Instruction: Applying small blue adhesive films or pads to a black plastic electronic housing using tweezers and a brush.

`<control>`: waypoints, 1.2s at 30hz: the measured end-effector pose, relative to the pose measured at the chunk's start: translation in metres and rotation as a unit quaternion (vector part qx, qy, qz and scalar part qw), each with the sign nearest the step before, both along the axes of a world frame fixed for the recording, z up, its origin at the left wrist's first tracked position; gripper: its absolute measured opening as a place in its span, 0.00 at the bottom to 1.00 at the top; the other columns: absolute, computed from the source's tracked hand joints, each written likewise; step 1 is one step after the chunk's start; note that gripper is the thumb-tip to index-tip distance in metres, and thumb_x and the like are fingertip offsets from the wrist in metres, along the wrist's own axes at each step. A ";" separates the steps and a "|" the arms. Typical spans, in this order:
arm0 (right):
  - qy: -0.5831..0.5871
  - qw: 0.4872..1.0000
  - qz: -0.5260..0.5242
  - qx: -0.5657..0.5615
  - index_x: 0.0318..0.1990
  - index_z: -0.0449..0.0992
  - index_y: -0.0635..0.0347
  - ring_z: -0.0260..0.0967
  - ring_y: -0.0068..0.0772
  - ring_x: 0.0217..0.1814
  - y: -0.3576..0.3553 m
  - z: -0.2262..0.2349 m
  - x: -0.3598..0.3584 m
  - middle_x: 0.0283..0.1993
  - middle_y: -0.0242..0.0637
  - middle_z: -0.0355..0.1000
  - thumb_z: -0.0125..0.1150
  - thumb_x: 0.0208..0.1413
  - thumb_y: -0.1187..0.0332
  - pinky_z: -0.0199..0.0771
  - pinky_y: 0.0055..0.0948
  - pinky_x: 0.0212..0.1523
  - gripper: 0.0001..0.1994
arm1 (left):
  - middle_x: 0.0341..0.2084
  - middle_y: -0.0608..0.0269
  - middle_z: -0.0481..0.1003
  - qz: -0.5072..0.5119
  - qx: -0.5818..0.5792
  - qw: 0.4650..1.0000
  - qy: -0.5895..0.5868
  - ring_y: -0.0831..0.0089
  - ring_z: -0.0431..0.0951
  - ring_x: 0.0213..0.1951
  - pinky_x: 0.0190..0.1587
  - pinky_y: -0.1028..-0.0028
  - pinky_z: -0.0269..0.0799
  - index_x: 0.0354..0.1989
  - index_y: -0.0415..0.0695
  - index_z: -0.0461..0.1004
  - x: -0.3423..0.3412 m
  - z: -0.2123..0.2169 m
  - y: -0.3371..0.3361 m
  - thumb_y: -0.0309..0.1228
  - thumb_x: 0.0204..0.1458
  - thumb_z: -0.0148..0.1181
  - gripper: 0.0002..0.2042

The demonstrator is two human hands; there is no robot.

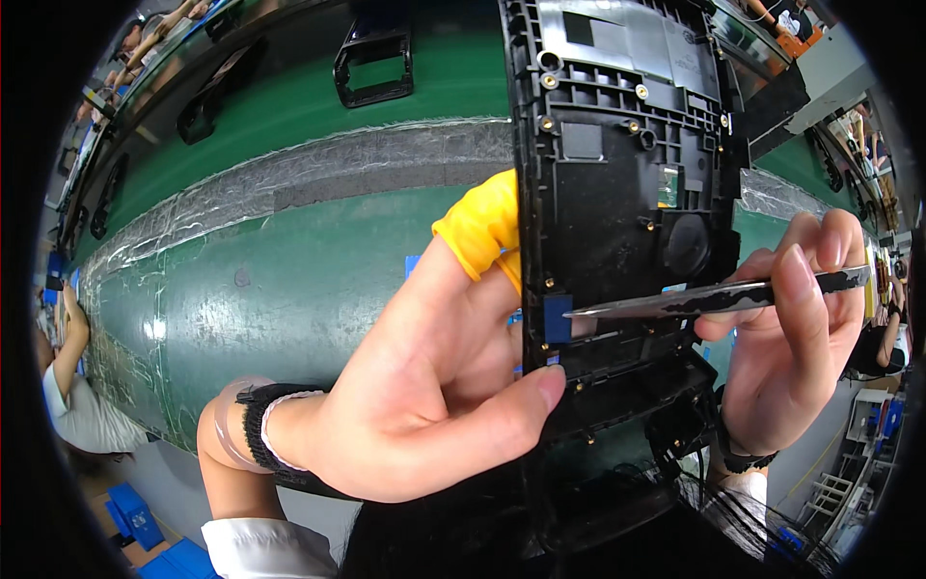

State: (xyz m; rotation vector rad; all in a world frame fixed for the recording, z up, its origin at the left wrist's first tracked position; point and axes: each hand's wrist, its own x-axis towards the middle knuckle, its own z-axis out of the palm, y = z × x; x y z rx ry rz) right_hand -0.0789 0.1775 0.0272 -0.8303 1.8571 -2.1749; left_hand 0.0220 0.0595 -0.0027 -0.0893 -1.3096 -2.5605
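A person's left hand (415, 386) grips the left edge of a black plastic panel (627, 145) at the centre of the frame, thumb pressed against the lower edge and fingers (482, 224) wrapped behind it, one capped in a yellow rubber finger cot. The panel stands upright from the bottom of the frame to the top, its moulded back ribbed and gridded, dotted with brass screw bosses and a round recess. At right, the right hand (791, 338) pinches metal tweezers (714, 297), fingers clamped together on the shaft; the slim, shiny tips reach left to a small blue square piece (557, 318) seated on the panel's left rim, just beside the left thumb. A black band and a clear strap circle the left wrist (253, 425).

Behind the panel stretches a green counter (289, 280), its surface glossy and scuffed, crossed by a wide strip of crinkled silvery tape (318, 179) running from lower left to upper right. More black frame-shaped parts (374, 63) lie on the green surface at upper left, well apart from the hands. Other workers sit at the far left edge (72, 386) and upper corners. Blue bins (135, 516) show at lower left.
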 end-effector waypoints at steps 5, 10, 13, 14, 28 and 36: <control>-0.002 1.000 0.002 -0.002 0.26 0.51 0.61 0.58 0.24 0.12 -0.001 0.000 0.001 0.19 0.32 0.50 0.41 0.41 0.77 0.61 0.14 0.10 0.06 | 0.45 0.52 0.50 0.004 -0.006 1.000 -0.007 0.61 0.52 0.48 0.47 0.63 0.47 0.49 0.38 0.38 0.001 0.001 0.000 0.13 0.29 0.40 0.33; -0.002 1.000 -0.005 0.004 0.26 0.51 0.61 0.58 0.24 0.12 -0.002 0.000 0.001 0.19 0.32 0.51 0.41 0.41 0.77 0.62 0.14 0.10 0.06 | 0.45 0.52 0.50 0.008 0.001 1.000 0.000 0.61 0.52 0.47 0.47 0.63 0.47 0.49 0.38 0.38 -0.001 -0.001 0.000 0.14 0.29 0.41 0.33; -0.007 1.000 -0.008 0.016 0.27 0.51 0.62 0.59 0.25 0.13 -0.002 0.001 0.001 0.19 0.32 0.51 0.41 0.41 0.77 0.62 0.14 0.10 0.06 | 0.45 0.51 0.50 0.009 -0.013 1.000 -0.001 0.61 0.52 0.47 0.47 0.63 0.47 0.49 0.38 0.38 0.000 -0.001 -0.001 0.14 0.29 0.41 0.32; -0.008 1.000 -0.006 0.017 0.27 0.51 0.62 0.59 0.25 0.13 -0.001 0.000 0.001 0.19 0.32 0.51 0.41 0.41 0.77 0.63 0.15 0.10 0.06 | 0.44 0.51 0.50 0.009 -0.016 1.000 0.000 0.61 0.52 0.47 0.47 0.63 0.47 0.49 0.38 0.38 0.000 -0.001 -0.001 0.14 0.29 0.41 0.32; 0.032 0.999 0.012 0.006 0.27 0.52 0.62 0.60 0.25 0.14 0.001 -0.006 0.002 0.18 0.33 0.52 0.41 0.41 0.78 0.65 0.17 0.10 0.06 | 0.43 0.49 0.52 0.014 0.005 0.998 -0.062 0.60 0.55 0.45 0.45 0.66 0.52 0.48 0.38 0.38 0.000 0.001 -0.002 0.15 0.31 0.37 0.30; 0.137 0.989 -0.009 -0.052 0.27 0.51 0.62 0.60 0.26 0.14 -0.004 -0.021 0.006 0.18 0.33 0.52 0.41 0.41 0.77 0.65 0.18 0.10 0.06 | 0.42 0.50 0.54 0.043 -0.024 0.998 -0.037 0.62 0.60 0.42 0.34 0.77 0.61 0.48 0.39 0.38 -0.001 -0.002 -0.001 0.16 0.32 0.38 0.29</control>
